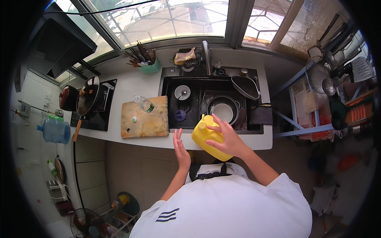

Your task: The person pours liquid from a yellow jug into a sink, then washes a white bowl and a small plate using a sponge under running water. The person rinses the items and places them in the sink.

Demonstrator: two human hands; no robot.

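A yellow plastic jug (208,139) with a capped spout leans in front of the sink's near edge. My right hand (227,138) lies against its right and upper side, fingers spread near the cap. To the jug's left my left hand (182,153) is raised, fingers up, apart from it and with nothing in it. On a wooden cutting board (134,110) lies a clear plastic bottle (144,104) without its cap; a small white-and-green cap (134,119) rests nearby. The black double sink (195,92) holds a white bowl with a spoon (182,92), a purple cup (180,115) and a metal pot with a white bowl (222,112).
A faucet (206,58) rises behind the sink, beside a sieve (245,86). A green basket of chopsticks (150,67) stands by the window. At left, a lidded pan (88,96) sits on the stove, its handle jutting outward. A blue rack (303,129) stands at right.
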